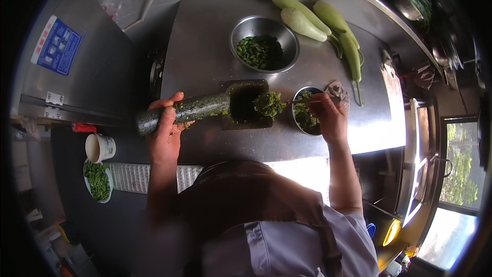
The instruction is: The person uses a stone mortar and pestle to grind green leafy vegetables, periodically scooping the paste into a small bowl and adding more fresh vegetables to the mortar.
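My left hand (166, 123) grips a stone pestle (192, 112), smeared with green bits, held nearly level with its far end over a dark square mortar (246, 117). Between my right fingers is the metal handle of a spoon (311, 102); my right hand (332, 117) is above the rim of a small metal bowl. A clump of crushed green paste (270, 105) sits at the spoon's head, beside the pestle's tip and over the mortar's right part. More crushed greens (305, 117) lie in the small metal bowl (294, 120).
Behind the mortar, a large steel bowl (294, 32) holds chopped greens (260, 50). Several pale green gourds (303, 25) lie at the back right of the steel table (200, 42). A crumpled cloth (339, 91) touches the small bowl. A white tub (100, 148) and plate of greens (97, 181) stand lower left.
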`<state>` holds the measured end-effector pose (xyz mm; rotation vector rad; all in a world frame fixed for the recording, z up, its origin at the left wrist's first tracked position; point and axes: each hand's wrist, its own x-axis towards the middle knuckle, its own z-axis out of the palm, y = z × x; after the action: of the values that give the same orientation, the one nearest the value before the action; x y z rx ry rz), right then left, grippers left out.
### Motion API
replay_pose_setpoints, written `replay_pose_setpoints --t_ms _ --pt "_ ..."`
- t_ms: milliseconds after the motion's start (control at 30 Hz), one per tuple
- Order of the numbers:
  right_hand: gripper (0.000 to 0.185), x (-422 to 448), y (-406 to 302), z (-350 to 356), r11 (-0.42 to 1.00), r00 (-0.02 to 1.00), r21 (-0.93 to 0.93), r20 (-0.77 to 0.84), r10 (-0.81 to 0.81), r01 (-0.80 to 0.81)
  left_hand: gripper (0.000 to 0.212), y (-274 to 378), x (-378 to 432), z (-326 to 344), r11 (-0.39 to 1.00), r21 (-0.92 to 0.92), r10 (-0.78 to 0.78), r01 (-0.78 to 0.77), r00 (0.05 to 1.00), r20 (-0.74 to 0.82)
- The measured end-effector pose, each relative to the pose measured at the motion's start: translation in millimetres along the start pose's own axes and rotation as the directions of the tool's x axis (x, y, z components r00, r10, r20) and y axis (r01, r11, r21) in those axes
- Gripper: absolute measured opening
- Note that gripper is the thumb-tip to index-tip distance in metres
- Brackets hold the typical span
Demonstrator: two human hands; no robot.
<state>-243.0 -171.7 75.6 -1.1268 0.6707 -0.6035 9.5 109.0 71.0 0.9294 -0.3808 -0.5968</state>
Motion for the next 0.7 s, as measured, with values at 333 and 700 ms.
replay_pose_setpoints --t_ms 333,700 --pt "0.024 -45.2 -2.0 -99.3 0.546 0.875 -0.837 -0.233 -0.425 0.042 0.014 -24.4 11.7 27.7 0.992 -0.032 -0.117 0.122 0.986 0.117" --pt "0.013 -57.9 10.2 -67.1 0.287 0.883 -0.879 0.254 -0.395 0.381 0.014 -42.9 12.4 36.6 0.976 0.208 -0.095 0.070 0.989 0.116"
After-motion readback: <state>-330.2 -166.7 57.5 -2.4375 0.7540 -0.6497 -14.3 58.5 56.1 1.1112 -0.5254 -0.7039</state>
